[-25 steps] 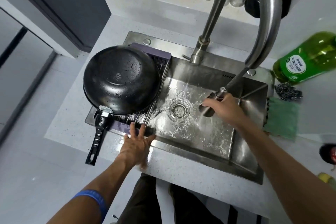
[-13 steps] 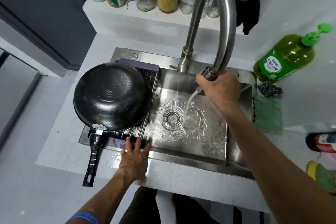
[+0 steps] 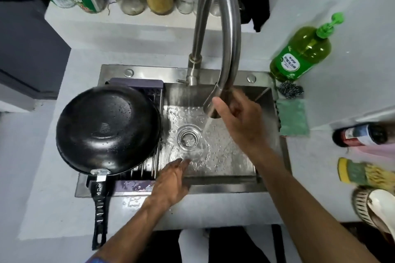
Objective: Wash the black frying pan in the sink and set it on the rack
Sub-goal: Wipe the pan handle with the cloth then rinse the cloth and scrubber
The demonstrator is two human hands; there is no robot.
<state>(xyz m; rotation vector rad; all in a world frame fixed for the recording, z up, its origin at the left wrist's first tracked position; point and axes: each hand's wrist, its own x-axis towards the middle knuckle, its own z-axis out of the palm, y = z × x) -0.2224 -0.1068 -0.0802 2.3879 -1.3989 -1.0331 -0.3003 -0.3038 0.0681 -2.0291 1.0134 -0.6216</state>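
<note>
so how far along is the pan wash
Done: the black frying pan lies upside down on the rack, wet. In hand: the right hand holds the faucet head, water running; the left hand reaches into the sink. Left: shutting off the water.

Single head-worn view, steeply downward, close above the sink [image 3: 213, 186] and counter [image 3: 42, 177].

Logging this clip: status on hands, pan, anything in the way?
Left hand open, fingertips in the wet sink. Right hand gripping faucet head, water running. Black frying pan upside down on rack. Nothing obstructing.
</note>
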